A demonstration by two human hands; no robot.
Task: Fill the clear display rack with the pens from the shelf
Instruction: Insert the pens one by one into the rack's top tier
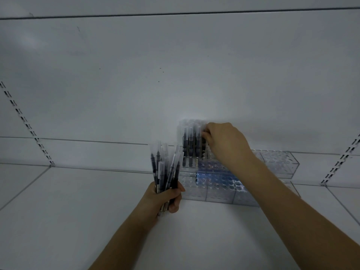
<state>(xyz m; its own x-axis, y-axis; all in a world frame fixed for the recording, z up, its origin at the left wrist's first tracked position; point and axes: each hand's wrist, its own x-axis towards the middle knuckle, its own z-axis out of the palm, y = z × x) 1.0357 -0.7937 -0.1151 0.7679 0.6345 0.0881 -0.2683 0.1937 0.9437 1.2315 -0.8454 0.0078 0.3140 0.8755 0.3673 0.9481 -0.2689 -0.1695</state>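
Beside clear rack, left hand gripping slim capped pens

Both forearms are bare and rise from the bottom edge of the view. The left forearm comes in at about 6 o'clock and slants toward 1 o'clock, ending in the left hand just below the centre. Its fingers and thumb are curled into a fist round a bundle of pens, thumb uppermost. The right forearm enters at 4 o'clock and reaches long toward 11 o'clock. The right hand sits higher and further out than the left, back of the hand facing up, wrist bent, fingertips bunched and pinching at its 9 o'clock side.
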